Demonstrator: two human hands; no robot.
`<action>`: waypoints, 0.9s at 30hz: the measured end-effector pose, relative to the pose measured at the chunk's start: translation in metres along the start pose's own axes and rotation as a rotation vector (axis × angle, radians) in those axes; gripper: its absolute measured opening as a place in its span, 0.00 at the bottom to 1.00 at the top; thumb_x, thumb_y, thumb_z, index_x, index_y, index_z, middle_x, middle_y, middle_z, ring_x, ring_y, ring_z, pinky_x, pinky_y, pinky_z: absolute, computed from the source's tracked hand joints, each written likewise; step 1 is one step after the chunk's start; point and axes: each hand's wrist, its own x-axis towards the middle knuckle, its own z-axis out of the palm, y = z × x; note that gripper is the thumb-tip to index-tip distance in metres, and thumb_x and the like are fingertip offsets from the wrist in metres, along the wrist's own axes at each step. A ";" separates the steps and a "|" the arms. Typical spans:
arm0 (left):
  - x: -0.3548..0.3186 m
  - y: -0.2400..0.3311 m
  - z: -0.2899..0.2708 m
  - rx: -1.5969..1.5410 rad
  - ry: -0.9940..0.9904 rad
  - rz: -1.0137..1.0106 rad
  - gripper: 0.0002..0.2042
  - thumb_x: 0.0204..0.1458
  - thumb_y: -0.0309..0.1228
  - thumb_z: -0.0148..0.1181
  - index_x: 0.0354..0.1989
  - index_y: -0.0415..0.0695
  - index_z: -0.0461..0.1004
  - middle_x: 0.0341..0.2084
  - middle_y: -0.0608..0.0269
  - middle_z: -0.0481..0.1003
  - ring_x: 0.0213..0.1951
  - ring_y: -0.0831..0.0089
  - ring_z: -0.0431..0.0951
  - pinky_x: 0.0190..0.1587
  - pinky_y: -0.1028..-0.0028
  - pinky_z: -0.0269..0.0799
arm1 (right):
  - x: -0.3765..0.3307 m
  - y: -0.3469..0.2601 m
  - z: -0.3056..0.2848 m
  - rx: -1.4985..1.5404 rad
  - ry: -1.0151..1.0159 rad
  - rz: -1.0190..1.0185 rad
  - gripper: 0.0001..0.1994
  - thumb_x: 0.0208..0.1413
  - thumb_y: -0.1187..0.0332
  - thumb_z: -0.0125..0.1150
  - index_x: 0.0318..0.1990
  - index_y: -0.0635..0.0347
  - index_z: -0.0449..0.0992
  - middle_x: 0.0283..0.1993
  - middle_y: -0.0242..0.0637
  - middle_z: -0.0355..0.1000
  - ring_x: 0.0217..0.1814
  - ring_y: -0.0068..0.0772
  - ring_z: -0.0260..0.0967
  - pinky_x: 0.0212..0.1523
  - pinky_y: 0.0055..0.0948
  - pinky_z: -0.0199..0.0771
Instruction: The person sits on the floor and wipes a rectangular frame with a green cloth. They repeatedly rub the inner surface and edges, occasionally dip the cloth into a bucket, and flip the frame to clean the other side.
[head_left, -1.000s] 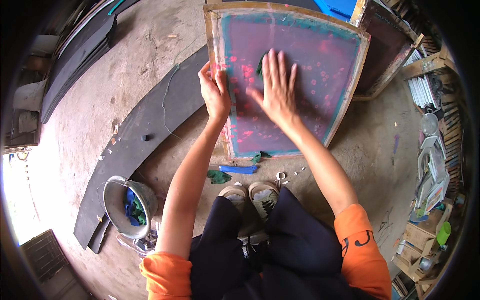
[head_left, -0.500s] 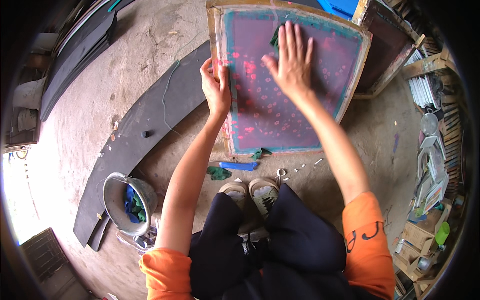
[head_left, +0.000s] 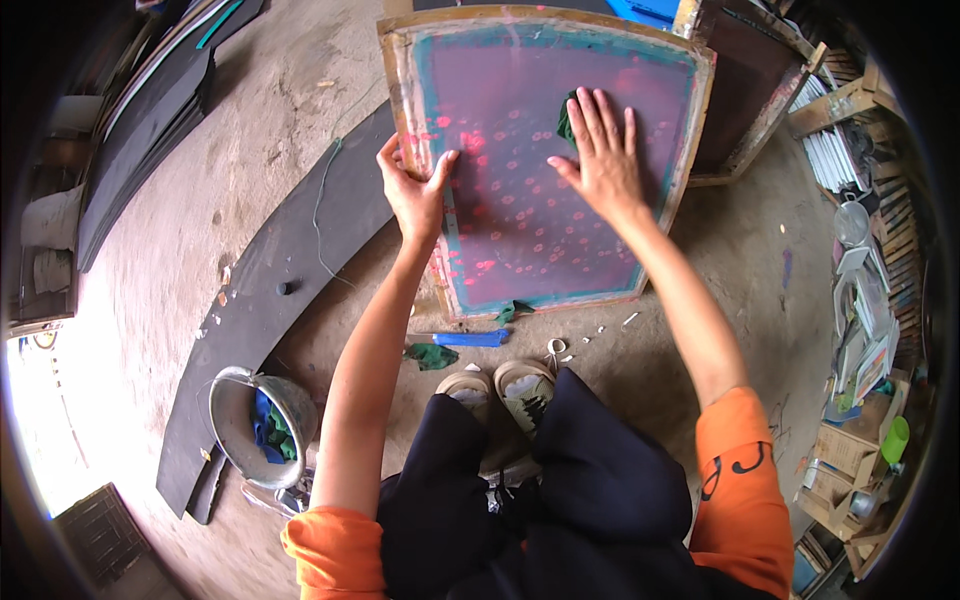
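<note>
Head view: screen [head_left: 545,170] leans on floor ahead of feet. Likely light; wood frame stiff, mesh taut but tearable, ink-slick; grip by frame rail. Left hand [head_left: 412,195] clamped on left rail, thumb on mesh. Right hand [head_left: 598,160] flat, 5 fingers spread, pressing green rag [head_left: 566,122] to mesh.

The dusty concrete floor [head_left: 250,130] carries a wooden-framed printing screen [head_left: 545,160], a long black rubber strip [head_left: 270,290], 1 metal bucket [head_left: 240,415], a blue flat tool [head_left: 470,339] and green rag scraps [head_left: 430,355].
</note>
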 end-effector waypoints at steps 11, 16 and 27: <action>0.000 -0.005 -0.004 -0.003 -0.050 -0.080 0.31 0.41 0.37 0.68 0.49 0.38 0.58 0.37 0.54 0.69 0.37 0.70 0.71 0.40 0.73 0.68 | -0.093 -0.016 0.024 -0.391 -0.227 -0.340 0.36 0.53 0.38 0.30 0.66 0.48 0.41 0.70 0.32 0.33 0.72 0.36 0.25 0.67 0.49 0.26; 0.001 -0.013 0.001 0.020 -0.022 0.037 0.29 0.43 0.37 0.66 0.49 0.38 0.58 0.34 0.55 0.70 0.30 0.73 0.73 0.33 0.75 0.70 | 0.024 0.023 -0.012 0.002 0.260 0.296 0.37 0.53 0.50 0.49 0.64 0.63 0.45 0.68 0.47 0.39 0.70 0.49 0.33 0.64 0.55 0.33; 0.001 -0.010 -0.002 0.016 -0.031 -0.034 0.26 0.47 0.35 0.62 0.50 0.37 0.58 0.35 0.55 0.69 0.37 0.70 0.70 0.42 0.73 0.66 | -0.146 -0.044 0.035 -0.007 -0.340 -0.151 0.35 0.56 0.42 0.35 0.65 0.52 0.44 0.70 0.35 0.35 0.72 0.39 0.26 0.67 0.47 0.26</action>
